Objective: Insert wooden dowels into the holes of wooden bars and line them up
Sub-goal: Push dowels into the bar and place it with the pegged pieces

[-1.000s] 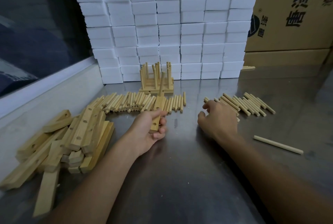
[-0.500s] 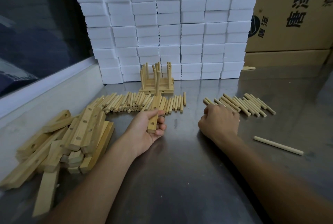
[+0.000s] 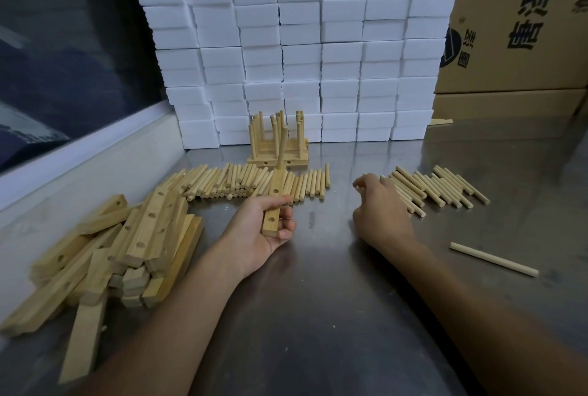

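Note:
My left hand grips a short wooden bar with holes; one dowel stands upright in its far end. My right hand rests, knuckles up and fingers curled, on the left edge of a row of dowels; what its fingertips hold is hidden. A longer row of loose dowels lies behind the left hand. Finished bars with upright dowels stand at the back. A heap of drilled bars lies at the left.
One long dowel lies alone at the right on the steel table. A wall of white foam blocks closes the back, with cardboard boxes to its right and a raised ledge along the left.
My left hand has tipped the bar so its dowel stands more upright. My right hand has shifted slightly over the right dowel row, its fingers lifting.

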`<action>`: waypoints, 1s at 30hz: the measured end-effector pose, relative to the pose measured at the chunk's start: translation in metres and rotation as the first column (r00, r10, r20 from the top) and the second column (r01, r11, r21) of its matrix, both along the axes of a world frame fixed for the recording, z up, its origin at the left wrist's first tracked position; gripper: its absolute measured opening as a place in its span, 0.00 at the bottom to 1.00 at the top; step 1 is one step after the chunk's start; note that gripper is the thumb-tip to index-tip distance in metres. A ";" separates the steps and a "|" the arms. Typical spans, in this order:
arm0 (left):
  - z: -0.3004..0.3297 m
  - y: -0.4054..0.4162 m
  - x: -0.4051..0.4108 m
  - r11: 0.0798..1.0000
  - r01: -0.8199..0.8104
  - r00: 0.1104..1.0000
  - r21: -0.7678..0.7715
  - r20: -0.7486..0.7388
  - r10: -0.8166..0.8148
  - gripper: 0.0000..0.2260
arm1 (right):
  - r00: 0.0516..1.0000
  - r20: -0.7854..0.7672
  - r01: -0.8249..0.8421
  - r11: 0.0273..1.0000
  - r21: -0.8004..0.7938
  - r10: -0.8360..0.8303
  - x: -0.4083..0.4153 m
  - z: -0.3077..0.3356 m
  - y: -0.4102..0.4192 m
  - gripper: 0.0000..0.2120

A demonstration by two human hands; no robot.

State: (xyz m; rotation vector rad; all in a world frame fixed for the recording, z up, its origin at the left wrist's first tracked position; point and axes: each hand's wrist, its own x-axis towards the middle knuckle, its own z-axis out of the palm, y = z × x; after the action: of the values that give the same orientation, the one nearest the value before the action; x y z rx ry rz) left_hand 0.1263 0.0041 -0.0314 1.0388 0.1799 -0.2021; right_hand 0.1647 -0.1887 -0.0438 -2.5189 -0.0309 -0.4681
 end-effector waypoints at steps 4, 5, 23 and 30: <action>-0.001 0.000 0.001 1.000 -0.008 1.000 0.007 -0.003 0.008 0.07 | 0.987 0.158 -0.058 0.986 0.159 0.032 -0.001 -0.001 0.005 0.09; -0.001 0.000 0.001 1.000 -0.009 1.000 0.007 -0.003 0.009 0.07 | 0.983 0.178 -0.079 0.978 0.193 0.044 -0.002 -0.002 0.005 0.11; 0.002 -0.004 -0.003 0.997 0.007 1.000 0.080 0.024 -0.009 0.06 | 0.976 0.188 -0.216 0.545 0.810 0.107 -0.009 0.011 0.016 0.14; 0.002 -0.012 -0.006 0.993 0.052 0.996 0.110 0.072 -0.060 0.07 | 0.912 0.086 -0.187 0.221 0.957 0.402 -0.013 0.016 0.023 0.12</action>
State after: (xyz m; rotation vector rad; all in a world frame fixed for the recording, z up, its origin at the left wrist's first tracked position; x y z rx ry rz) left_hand 0.1202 -0.0074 -0.0297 1.1586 0.0939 -0.2057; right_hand 0.1515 -0.1653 -0.0282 -1.2261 -0.1237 -0.0077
